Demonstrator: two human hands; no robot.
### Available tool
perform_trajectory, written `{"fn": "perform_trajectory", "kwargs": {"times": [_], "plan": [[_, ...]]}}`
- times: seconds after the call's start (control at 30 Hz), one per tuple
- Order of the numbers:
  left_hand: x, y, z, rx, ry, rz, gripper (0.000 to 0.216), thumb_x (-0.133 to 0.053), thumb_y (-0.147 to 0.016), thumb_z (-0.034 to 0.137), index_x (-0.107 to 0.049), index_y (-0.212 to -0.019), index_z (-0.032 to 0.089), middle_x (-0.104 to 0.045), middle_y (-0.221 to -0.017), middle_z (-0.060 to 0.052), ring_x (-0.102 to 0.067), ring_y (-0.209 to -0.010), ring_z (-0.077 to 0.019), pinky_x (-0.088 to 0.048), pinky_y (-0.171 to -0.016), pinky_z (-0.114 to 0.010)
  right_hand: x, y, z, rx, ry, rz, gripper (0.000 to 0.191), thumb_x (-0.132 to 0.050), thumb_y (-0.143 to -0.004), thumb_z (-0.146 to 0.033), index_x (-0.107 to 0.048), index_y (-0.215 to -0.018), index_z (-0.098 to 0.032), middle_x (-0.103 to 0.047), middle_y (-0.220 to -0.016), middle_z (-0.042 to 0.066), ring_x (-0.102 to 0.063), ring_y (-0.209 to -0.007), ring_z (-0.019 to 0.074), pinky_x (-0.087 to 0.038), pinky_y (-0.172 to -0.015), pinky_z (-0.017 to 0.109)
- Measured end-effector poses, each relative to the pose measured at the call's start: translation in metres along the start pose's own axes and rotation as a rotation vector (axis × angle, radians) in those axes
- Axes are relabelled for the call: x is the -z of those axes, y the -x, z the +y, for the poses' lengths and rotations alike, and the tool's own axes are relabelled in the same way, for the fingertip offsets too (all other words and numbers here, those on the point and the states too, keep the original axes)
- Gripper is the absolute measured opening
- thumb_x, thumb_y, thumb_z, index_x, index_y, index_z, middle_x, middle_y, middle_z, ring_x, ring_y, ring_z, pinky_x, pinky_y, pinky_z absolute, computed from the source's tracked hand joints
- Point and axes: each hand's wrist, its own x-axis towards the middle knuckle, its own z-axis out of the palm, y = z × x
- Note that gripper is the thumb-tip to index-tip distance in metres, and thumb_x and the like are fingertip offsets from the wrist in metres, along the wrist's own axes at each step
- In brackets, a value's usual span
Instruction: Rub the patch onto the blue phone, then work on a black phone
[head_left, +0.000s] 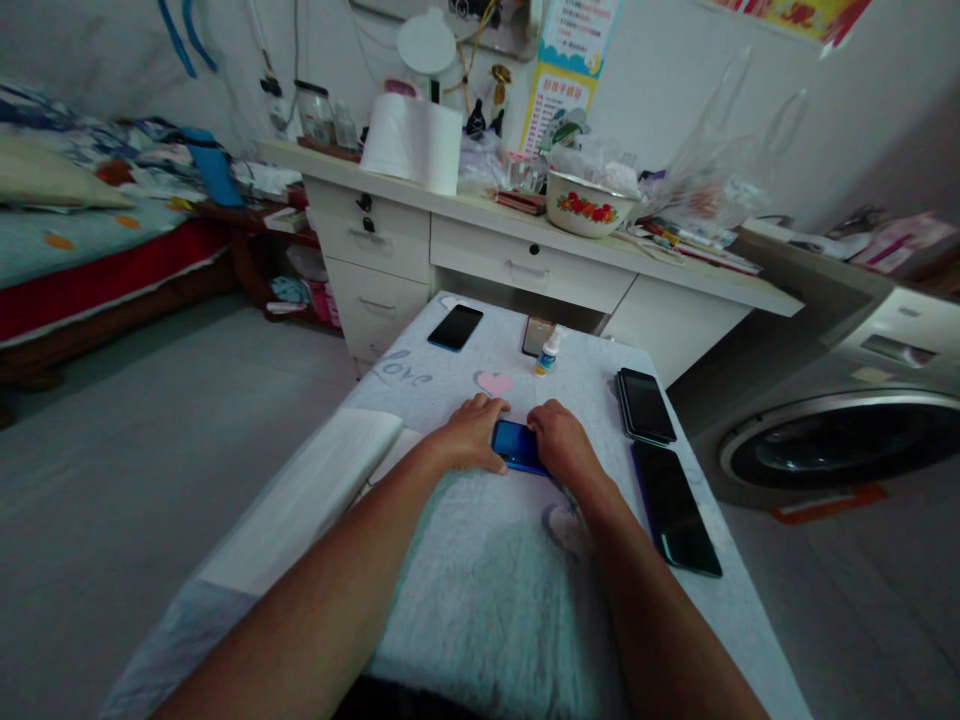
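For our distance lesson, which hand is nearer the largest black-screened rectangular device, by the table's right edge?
Right: the right hand is on the right end of the blue rectangular phone, left of the device; the left hand, at the phone's opposite end, is farther left.

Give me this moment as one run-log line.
left hand: around blue phone, left end | right hand: at its right end | beyond: small bottle | table's right side: black-screened tablet

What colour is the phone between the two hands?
The phone is shiny blue, seen best in the head view.
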Motion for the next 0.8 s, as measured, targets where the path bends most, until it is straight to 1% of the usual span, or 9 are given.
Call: {"fn": "perform_trajectory", "kwargs": {"times": [0.1, 0.2, 0.27, 0.37, 0.43, 0.57, 0.8], "plan": [[0.002, 0.002, 0.001, 0.045, -0.036, -0.006, 0.083, -0.079, -0.050, 0.044, -0.043, -0.122, 0.023, -0.043, -0.122, -0.009, -0.043, -0.115, -0.0307, -0.040, -0.096, -0.039, 0.001, -0.002, 0.004, -0.022, 0.028, -0.032, 0.018, -0.047, -0.088, -0.014, -0.064, -0.094, -0.015, -0.057, -0.095, 0.009, -0.055, -0.087, 0.0164, -0.036, -0.076, 0.024], [0.004, 0.004, 0.002, 0.051, -0.053, 0.000, 0.074, -0.078, -0.050, 0.046, -0.047, -0.113, 0.025, -0.045, -0.117, -0.007, -0.044, -0.112, -0.0301, -0.041, -0.093, -0.039, 0.004, -0.004, 0.006, -0.040, 0.081, -0.066, 0.015, -0.054, -0.083, -0.013, -0.065, -0.094, -0.015, -0.057, -0.096, 0.010, -0.056, -0.084, 0.0171, -0.036, -0.072, 0.024], [0.005, 0.004, 0.002, 0.051, -0.054, -0.001, 0.072, -0.078, -0.050, 0.046, -0.048, -0.112, 0.024, -0.045, -0.117, -0.007, -0.044, -0.112, -0.0298, -0.041, -0.093, -0.039, 0.006, -0.006, 0.005, -0.037, 0.107, -0.084, 0.016, -0.053, -0.083, -0.013, -0.065, -0.094, -0.015, -0.057, -0.096, 0.010, -0.056, -0.083, 0.0177, -0.036, -0.070, 0.025], [0.006, 0.004, 0.004, 0.056, -0.060, -0.007, 0.072, -0.078, -0.050, 0.046, -0.047, -0.111, 0.024, -0.045, -0.117, -0.007, -0.044, -0.112, -0.0301, -0.041, -0.093, -0.040, 0.009, -0.009, -0.003, -0.020, 0.123, -0.103, 0.021, -0.046, -0.087, -0.013, -0.065, -0.094, -0.016, -0.058, -0.095, 0.011, -0.057, -0.081, 0.0179, -0.035, -0.067, 0.026], [0.006, 0.004, 0.004, 0.059, -0.065, -0.007, 0.073, -0.079, -0.049, 0.046, -0.048, -0.111, 0.023, -0.044, -0.117, -0.007, -0.044, -0.112, -0.0303, -0.041, -0.093, -0.040, 0.009, -0.012, -0.010, 0.002, 0.119, -0.101, 0.024, -0.042, -0.090, -0.013, -0.065, -0.095, -0.016, -0.058, -0.095, 0.011, -0.057, -0.081, 0.0180, -0.035, -0.068, 0.026], [0.004, 0.003, 0.002, 0.061, -0.066, -0.001, 0.075, -0.079, -0.048, 0.048, -0.047, -0.112, 0.023, -0.045, -0.118, -0.007, -0.044, -0.112, -0.0304, -0.041, -0.093, -0.040, 0.004, -0.017, -0.021, 0.034, 0.097, -0.075, 0.024, -0.042, -0.091, -0.015, -0.065, -0.097, -0.016, -0.058, -0.096, 0.011, -0.056, -0.083, 0.0182, -0.035, -0.070, 0.026], [0.004, 0.003, 0.003, 0.074, -0.023, 0.025, 0.091, -0.081, -0.046, 0.045, -0.036, -0.121, 0.019, -0.045, -0.125, -0.011, -0.044, -0.117, -0.0320, -0.039, -0.096, -0.040, -0.002, -0.021, -0.028, 0.064, 0.053, -0.054, 0.024, -0.041, -0.091, -0.015, -0.065, -0.097, -0.016, -0.057, -0.095, 0.010, -0.055, -0.082, 0.0173, -0.035, -0.071, 0.025]]}}
